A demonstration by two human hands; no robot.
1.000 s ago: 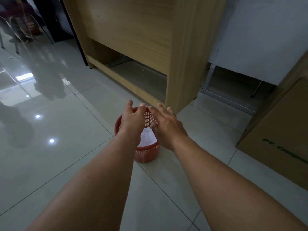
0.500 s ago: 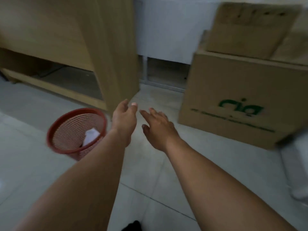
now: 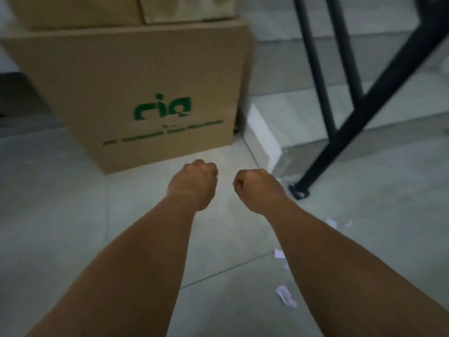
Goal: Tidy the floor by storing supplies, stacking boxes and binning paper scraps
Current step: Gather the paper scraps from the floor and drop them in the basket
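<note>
Littering grey tiles, small pale torn paper scraps [image 3: 286,295], big printed cardboard box [image 3: 145,93]

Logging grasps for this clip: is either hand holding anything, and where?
Cannot be told: left hand and right hand are both curled into fists, showing nothing inside.

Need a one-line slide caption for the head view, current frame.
Both fists, left hand and right hand, closed before a stacked cardboard box; paper scraps lie on the tiled floor.
</note>
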